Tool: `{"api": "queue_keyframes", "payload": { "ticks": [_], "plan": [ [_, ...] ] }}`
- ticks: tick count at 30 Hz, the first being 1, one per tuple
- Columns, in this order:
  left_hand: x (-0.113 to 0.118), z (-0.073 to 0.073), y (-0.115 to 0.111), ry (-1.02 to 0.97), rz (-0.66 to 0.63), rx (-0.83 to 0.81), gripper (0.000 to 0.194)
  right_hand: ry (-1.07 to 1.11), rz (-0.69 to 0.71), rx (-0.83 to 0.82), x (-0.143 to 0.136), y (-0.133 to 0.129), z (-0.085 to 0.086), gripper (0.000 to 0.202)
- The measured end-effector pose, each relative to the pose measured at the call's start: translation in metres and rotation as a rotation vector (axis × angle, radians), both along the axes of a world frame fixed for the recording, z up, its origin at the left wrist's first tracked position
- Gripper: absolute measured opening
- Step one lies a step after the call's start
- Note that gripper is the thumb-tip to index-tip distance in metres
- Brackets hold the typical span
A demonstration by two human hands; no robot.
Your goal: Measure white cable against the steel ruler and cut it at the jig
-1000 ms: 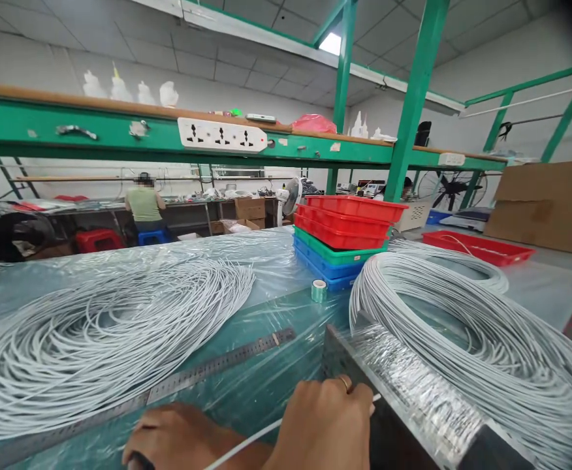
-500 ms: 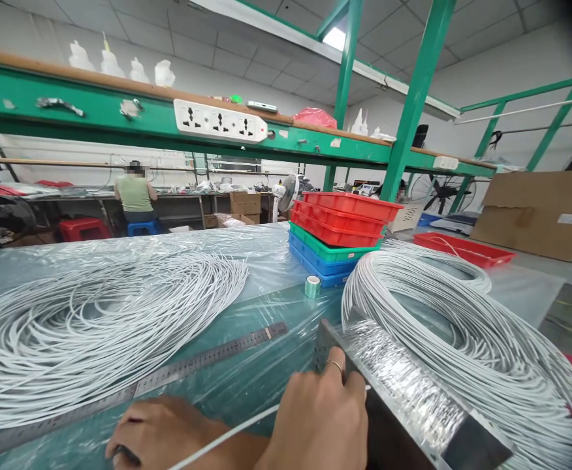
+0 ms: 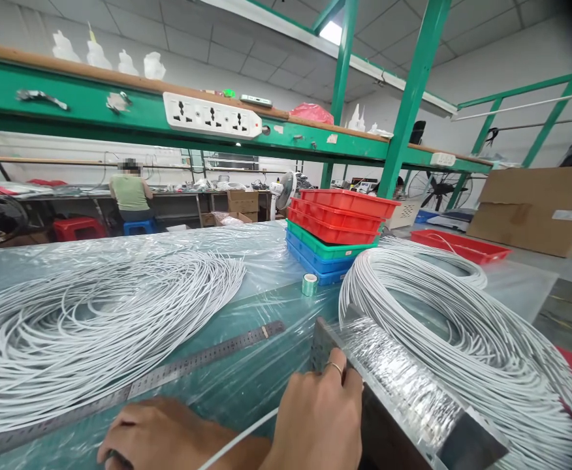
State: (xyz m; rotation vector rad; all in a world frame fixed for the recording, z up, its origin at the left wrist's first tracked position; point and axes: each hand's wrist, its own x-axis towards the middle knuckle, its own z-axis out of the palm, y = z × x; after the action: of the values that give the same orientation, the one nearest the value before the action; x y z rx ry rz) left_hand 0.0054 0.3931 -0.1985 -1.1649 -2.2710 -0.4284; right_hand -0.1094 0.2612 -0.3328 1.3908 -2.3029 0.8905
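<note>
Plastic-covered worktop (image 3: 237,375) with a big messy white coil (image 3: 119,333) on one side and a tidier coil (image 3: 482,362) on the other, then a metal block (image 3: 403,372) in front of that second one. I'd guess the step is holding work against the block's side, and the next move calls for a steady grip there. Arms look crossed: left hand (image 3: 318,414) is back-up with fingers folded, seemingly pinching the strand, though its fingertips are hidden. Right hand (image 3: 153,431) lies low and curled, can't tell if it's gripping anything. The thin white strand (image 3: 244,436) slants up into the left hand, tip out of sight
</note>
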Motion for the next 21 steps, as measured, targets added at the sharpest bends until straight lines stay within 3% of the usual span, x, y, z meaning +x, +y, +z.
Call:
{"api": "queue_keyframes", "payload": {
  "ticks": [6,10,15,21],
  "plan": [
    [0.003,0.017,-0.003,0.086,-0.075,0.171,0.018,-0.023,0.017,0.046,0.001,0.002,0.016,0.042],
    [0.003,0.020,-0.005,0.103,-0.074,0.230,0.025,-0.024,0.028,0.017,-0.001,0.002,0.015,0.042],
    [0.001,0.015,-0.008,0.100,-0.120,0.132,0.023,-0.009,0.097,-0.047,-0.007,-0.002,0.009,0.032],
    [0.004,0.018,-0.009,0.120,-0.085,0.114,0.017,0.000,0.099,-0.141,-0.002,-0.002,0.017,0.019]
  ]
}}
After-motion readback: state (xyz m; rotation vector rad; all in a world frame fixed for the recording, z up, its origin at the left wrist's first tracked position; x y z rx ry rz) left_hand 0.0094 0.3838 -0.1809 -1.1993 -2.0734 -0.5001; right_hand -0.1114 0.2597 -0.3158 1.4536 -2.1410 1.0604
